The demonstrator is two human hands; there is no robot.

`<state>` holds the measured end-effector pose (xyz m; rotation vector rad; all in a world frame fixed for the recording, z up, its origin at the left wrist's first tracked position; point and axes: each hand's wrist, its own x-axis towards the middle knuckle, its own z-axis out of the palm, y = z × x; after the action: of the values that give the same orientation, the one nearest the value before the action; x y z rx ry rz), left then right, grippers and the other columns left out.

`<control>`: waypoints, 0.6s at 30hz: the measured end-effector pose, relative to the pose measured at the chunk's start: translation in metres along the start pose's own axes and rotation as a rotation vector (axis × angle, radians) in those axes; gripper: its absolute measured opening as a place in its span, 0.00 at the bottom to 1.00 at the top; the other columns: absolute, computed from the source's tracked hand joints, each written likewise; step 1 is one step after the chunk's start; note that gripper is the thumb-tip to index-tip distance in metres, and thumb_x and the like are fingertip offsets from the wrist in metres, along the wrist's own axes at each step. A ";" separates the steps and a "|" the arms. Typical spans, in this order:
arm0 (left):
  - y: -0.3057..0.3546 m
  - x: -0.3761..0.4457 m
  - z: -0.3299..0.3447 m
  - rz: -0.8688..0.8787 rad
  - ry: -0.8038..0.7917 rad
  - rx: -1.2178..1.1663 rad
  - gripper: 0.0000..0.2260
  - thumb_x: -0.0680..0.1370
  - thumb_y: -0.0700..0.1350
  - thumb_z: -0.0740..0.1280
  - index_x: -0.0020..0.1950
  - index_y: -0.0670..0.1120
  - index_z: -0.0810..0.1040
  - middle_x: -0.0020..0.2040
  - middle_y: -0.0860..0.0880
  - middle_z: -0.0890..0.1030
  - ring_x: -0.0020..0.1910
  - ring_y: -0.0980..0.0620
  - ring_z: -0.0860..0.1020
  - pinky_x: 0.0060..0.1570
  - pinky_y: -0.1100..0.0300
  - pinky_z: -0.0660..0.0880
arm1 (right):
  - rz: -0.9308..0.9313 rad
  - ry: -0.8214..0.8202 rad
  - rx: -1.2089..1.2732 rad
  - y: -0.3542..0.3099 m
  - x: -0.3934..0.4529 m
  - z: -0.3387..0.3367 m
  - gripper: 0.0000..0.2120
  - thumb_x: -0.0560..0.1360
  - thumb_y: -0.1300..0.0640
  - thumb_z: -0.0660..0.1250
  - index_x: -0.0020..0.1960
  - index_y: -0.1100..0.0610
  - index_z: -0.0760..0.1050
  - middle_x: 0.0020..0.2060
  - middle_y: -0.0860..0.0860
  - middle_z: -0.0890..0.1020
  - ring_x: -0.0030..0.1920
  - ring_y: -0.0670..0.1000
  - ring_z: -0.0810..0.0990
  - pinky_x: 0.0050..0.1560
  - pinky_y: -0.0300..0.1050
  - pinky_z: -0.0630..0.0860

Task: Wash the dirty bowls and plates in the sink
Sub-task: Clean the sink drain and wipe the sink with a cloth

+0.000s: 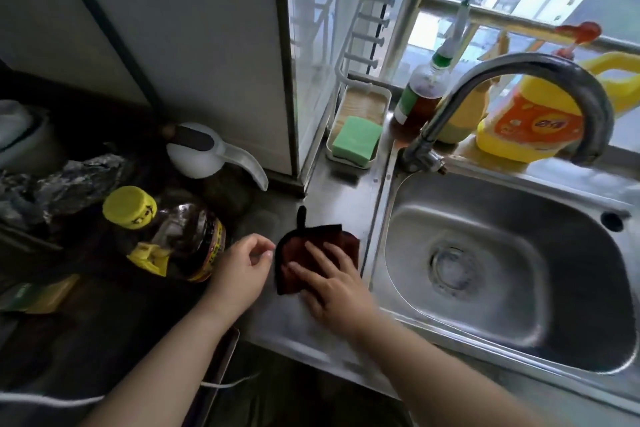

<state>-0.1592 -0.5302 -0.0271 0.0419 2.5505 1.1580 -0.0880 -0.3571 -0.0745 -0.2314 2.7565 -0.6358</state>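
Note:
A dark red cloth (298, 248) with a black hanging loop lies flat on the steel counter just left of the sink (585, 350). My right hand (332, 284) rests on the cloth with its fingers spread straight, pressing it down. My left hand (242, 267) hovers at the cloth's left edge, fingers loosely curled and holding nothing. The steel sink basin holds no bowls or plates; only its drain (453, 265) shows. The curved tap (519, 80) arches over the basin with no water running.
A green sponge (356, 139) sits in a white rack by the window. A brown bottle (420, 94) and a yellow detergent jug (533, 121) stand behind the tap. A yellow-capped oil bottle (166, 236) and a white kettle (204, 152) crowd the dark counter at left.

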 end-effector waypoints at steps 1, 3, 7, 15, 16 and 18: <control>0.000 0.000 0.001 0.003 -0.002 -0.020 0.09 0.77 0.37 0.65 0.42 0.51 0.77 0.41 0.52 0.80 0.42 0.51 0.80 0.46 0.57 0.76 | -0.050 -0.034 0.008 -0.005 -0.016 0.003 0.26 0.76 0.40 0.48 0.72 0.42 0.64 0.77 0.48 0.56 0.76 0.58 0.48 0.75 0.59 0.45; 0.001 0.000 0.002 -0.006 -0.007 -0.067 0.11 0.77 0.36 0.65 0.41 0.52 0.76 0.41 0.52 0.81 0.41 0.50 0.81 0.47 0.54 0.78 | -0.126 -0.075 0.024 -0.006 -0.036 -0.001 0.24 0.78 0.40 0.51 0.69 0.46 0.71 0.75 0.47 0.60 0.77 0.55 0.48 0.74 0.55 0.41; 0.003 -0.004 0.006 -0.014 0.016 -0.105 0.11 0.77 0.35 0.64 0.41 0.51 0.77 0.41 0.51 0.81 0.40 0.51 0.81 0.43 0.59 0.75 | -0.086 -0.001 -0.036 -0.005 -0.043 -0.006 0.17 0.75 0.44 0.60 0.56 0.53 0.77 0.67 0.51 0.72 0.72 0.57 0.63 0.74 0.62 0.54; 0.010 -0.026 0.022 -0.025 0.044 -0.060 0.07 0.77 0.36 0.64 0.45 0.47 0.78 0.42 0.50 0.82 0.41 0.51 0.81 0.45 0.57 0.77 | 0.060 0.060 -0.110 -0.025 -0.046 0.038 0.31 0.78 0.47 0.50 0.78 0.54 0.48 0.77 0.52 0.43 0.77 0.54 0.42 0.74 0.59 0.44; 0.012 -0.029 0.025 -0.018 0.043 -0.044 0.07 0.77 0.35 0.64 0.44 0.46 0.78 0.41 0.50 0.82 0.41 0.50 0.81 0.45 0.56 0.77 | -0.003 0.048 -0.128 -0.016 -0.055 0.038 0.32 0.76 0.47 0.51 0.78 0.53 0.53 0.77 0.52 0.49 0.77 0.53 0.47 0.74 0.60 0.47; 0.018 -0.034 0.036 -0.013 0.028 -0.031 0.08 0.77 0.34 0.64 0.43 0.46 0.78 0.40 0.49 0.81 0.39 0.49 0.81 0.42 0.57 0.76 | -0.125 0.016 -0.139 0.008 -0.080 0.041 0.32 0.72 0.46 0.54 0.76 0.49 0.58 0.76 0.49 0.57 0.76 0.51 0.55 0.73 0.60 0.47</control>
<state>-0.1174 -0.4978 -0.0259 0.0020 2.5525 1.2013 -0.0001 -0.3482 -0.0926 -0.4344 2.8210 -0.4787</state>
